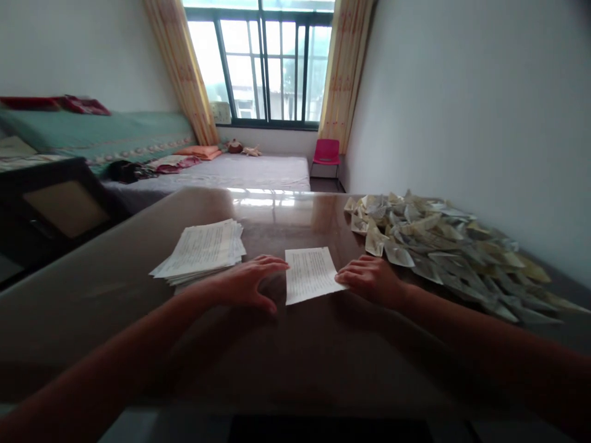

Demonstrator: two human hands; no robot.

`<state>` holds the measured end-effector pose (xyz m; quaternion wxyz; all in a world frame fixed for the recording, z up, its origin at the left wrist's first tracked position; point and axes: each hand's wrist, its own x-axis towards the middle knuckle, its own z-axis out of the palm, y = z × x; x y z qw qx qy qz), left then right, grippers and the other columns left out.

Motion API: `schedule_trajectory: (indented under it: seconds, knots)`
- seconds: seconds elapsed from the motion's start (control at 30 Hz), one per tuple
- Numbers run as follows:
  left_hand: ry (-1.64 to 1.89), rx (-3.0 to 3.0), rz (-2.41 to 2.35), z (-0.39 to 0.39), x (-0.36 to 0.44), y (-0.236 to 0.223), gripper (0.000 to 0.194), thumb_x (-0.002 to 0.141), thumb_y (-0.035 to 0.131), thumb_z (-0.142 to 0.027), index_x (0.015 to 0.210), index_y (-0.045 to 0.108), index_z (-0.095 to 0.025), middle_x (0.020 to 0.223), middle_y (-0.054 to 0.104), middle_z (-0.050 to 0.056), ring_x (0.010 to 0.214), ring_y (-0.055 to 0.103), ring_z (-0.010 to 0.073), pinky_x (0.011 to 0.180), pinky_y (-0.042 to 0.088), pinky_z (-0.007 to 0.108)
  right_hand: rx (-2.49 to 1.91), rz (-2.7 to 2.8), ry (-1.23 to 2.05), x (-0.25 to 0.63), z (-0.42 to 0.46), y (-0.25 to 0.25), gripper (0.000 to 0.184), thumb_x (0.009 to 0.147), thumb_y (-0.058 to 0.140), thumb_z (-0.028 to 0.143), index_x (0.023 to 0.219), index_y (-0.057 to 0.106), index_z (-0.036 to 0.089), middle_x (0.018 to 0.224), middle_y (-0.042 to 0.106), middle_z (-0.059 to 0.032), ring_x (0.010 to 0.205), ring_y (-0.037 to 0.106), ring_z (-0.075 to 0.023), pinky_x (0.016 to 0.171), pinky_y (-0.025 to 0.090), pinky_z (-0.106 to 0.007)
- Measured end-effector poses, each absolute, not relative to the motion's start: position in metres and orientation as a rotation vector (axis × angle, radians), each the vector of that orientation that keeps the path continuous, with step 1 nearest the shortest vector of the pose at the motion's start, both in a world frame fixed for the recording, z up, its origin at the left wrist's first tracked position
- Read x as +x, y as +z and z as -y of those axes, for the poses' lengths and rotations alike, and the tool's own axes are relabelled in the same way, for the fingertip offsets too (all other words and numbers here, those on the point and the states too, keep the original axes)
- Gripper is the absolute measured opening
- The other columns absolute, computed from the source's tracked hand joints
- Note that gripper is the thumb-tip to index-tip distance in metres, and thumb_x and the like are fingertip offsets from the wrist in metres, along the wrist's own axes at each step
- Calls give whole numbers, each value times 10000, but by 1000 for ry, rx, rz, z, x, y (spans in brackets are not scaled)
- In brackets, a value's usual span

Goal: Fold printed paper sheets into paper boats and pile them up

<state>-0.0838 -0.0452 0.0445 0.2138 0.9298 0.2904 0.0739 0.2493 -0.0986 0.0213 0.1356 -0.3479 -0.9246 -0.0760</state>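
Note:
A printed sheet of paper [310, 272] lies in front of me on the glossy brown table [286, 357]. My right hand [372, 280] pinches its right edge between thumb and fingers. At the sheet's left edge is my left hand [252, 282], thumb and fingers spread apart, its fingertips at or near the paper's edge. A stack of printed sheets [203, 249] rests beyond my left forearm, its edges uneven. To the right of my right hand spreads a large heap of folded paper pieces [429, 246], in white, grey and yellowish tones.
A white wall [471, 111] runs along the right side, beside the heap. Past the table's far edge stand a bed [258, 172] with folded cloths on it and a pink chair [327, 152] under the window. At the left is a dark cabinet [55, 209].

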Motion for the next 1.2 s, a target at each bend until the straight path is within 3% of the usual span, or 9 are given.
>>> schedule_trajectory:
  seconds: [0.17,0.3,0.47,0.57,0.67,0.77,0.83,1.0,1.2]
  knots:
    - [156,2602,-695,41,-39,28,536,744,682,-519,1201,607,-249,1278,587,76,1195,505,269,1037,369,376,-1146,2542,124,253,90,19,178,898,506,292,941,642,185,908,697,-66,820,630,-175,739,411,-283]
    - [231,2345,-890,19,-32,19,364,842,559,-467,1068,641,-195,1013,693,68,921,640,221,822,493,315,-1327,2255,541,245,59,14,145,870,483,268,938,551,159,722,641,-4,598,566,-121,553,389,-220]
    - [418,1966,-1082,3,-24,8,673,861,522,-389,1428,245,-154,742,673,8,623,645,155,542,482,231,-1540,2117,572,236,20,0,95,841,510,251,854,551,167,636,606,20,567,530,-120,521,349,-215]
    - [541,1895,-1179,5,-21,3,840,857,530,-381,1492,23,-165,613,598,-62,516,624,134,516,462,213,-1557,2112,541,231,14,-6,211,806,573,247,992,561,148,686,629,1,609,554,-130,547,348,-218]
    - [599,1919,-1180,7,-20,0,697,871,493,-401,1479,206,-216,605,562,-71,467,582,112,489,450,205,-1608,2127,404,226,18,-10,448,826,567,282,1245,461,165,676,617,17,577,552,-135,538,321,-223]
    - [569,2016,-1253,9,-18,-1,436,884,453,-415,1257,576,-224,624,592,-34,482,566,116,503,453,225,-1659,2155,262,222,23,-12,419,859,525,310,1256,442,207,707,633,10,583,571,-142,539,306,-227]
    - [563,2120,-1295,10,-16,-2,365,888,447,-390,1130,671,-232,701,665,1,589,615,144,590,480,250,-1695,2160,233,221,25,-13,417,853,532,319,1245,441,208,726,647,1,606,591,-152,545,305,-230]
    - [489,2310,-1284,10,-16,-6,373,911,409,-373,1184,647,-285,1049,717,51,878,676,221,789,503,321,-1693,2195,258,225,22,-13,419,852,542,319,1251,444,238,737,660,13,579,584,-146,546,303,-239]
    - [377,2394,-1289,6,-22,-10,395,938,350,-400,1231,606,-331,1016,716,46,856,685,232,748,517,344,-1578,2243,311,225,18,-15,109,885,505,289,936,595,257,912,698,-8,744,637,-161,641,375,-252]
